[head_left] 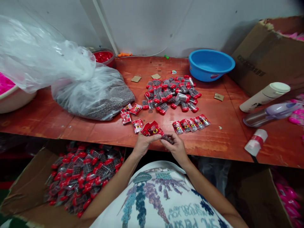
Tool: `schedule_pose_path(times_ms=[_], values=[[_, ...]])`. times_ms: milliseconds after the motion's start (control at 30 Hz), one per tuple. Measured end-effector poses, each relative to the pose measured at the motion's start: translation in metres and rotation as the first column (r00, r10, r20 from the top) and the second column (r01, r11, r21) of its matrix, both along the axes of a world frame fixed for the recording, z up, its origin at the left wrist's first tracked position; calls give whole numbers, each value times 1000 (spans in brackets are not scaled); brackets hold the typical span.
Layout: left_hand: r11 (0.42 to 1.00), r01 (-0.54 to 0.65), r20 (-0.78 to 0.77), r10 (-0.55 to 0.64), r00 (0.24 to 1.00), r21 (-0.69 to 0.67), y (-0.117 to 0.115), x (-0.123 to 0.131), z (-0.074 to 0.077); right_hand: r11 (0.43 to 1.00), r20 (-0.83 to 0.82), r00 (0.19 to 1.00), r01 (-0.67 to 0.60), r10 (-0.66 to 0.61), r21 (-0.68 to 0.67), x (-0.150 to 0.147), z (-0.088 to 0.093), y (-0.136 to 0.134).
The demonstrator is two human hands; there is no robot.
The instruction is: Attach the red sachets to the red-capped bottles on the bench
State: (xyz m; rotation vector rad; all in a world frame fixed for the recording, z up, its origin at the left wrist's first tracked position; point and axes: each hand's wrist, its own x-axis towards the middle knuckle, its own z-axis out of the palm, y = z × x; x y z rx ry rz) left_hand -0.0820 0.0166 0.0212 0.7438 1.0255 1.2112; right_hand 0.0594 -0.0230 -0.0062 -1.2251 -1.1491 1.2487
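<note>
My left hand (pixel 143 145) is closed on a few red printed packets (pixel 154 128), fanned out above its fingers at the table's front edge. Close beside it, my right hand (pixel 175 147) grips a small clear container with dark beads (pixel 167 138); its far end touches or nearly touches the packets. A row of red packets (pixel 191 124) lies just beyond my right hand. To the left, some loose red packets (pixel 125 118) are scattered. Behind both hands is a heap of clear, red-capped bead containers (pixel 169 91).
A plastic bag of dark beads (pixel 102 91) fills the left. At the back stands a blue basin (pixel 211 66). Bottles (pixel 264 96) and a white roll (pixel 256 142) lie to the right. Below the table edge, a cardboard box (pixel 26 186) holds many red-capped containers.
</note>
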Motion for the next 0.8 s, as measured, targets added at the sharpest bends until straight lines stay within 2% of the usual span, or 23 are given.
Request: schedule_pose_path(times_ms=[100, 267, 333, 400, 567, 667, 800], values=[[1000, 30, 6, -30, 1000, 6, 0, -3, 0, 999, -27, 999, -32, 31, -21, 1, 3, 0], [999, 14, -35, -15, 999, -31, 1, 0, 0, 989, 168, 985, 26, -51, 148, 1, 0, -1], [1000, -11, -46, 10, 999, -27, 1, 2, -1, 984, 196, 977, 45, -78, 171, 0, -3, -2], [1000, 3, -27, -4, 1000, -28, 0, 2, -3, 991, 149, 985, 68, -85, 116, -2, -5, -2], [990, 126, 66, -121, 990, -71, -1, 0, -7, 991, -177, 980, 74, -92, -108, -6, -6, 1], [996, 73, 84, -68, 994, -59, 1, 0, -8, 991, -233, 966, 90, -112, -103, -3, -5, 3], [997, -63, 74, 66, 995, -38, 4, 1, -6, 999, -185, 982, -43, 39, -18, 3, -6, 6]])
